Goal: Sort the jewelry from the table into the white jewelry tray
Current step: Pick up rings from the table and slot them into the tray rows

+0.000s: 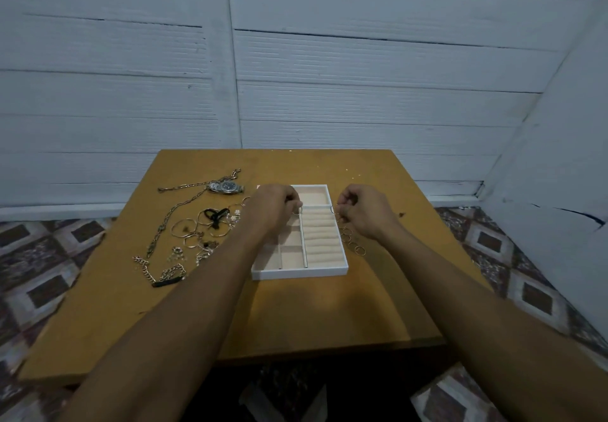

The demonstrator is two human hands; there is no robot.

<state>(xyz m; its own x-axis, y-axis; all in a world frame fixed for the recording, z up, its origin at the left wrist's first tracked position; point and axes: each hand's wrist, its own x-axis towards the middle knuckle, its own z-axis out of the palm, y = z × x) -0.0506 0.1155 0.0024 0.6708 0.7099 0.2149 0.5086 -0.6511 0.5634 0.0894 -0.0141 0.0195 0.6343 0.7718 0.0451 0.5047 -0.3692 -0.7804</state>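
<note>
The white jewelry tray (pixel 299 272) sat mid-counter, its ring rolls bare. Each hand pinched a thin ring above it: the left hand (pixel 271 209) over the divider, the right hand (pixel 363 211) at the tray's right wall. Best, I judged, to press each ring upright between rolls. More rings (pixel 353 240) lay beside the right wall; chains and a watch (pixel 227 187) toward the counter's left edge.
</note>
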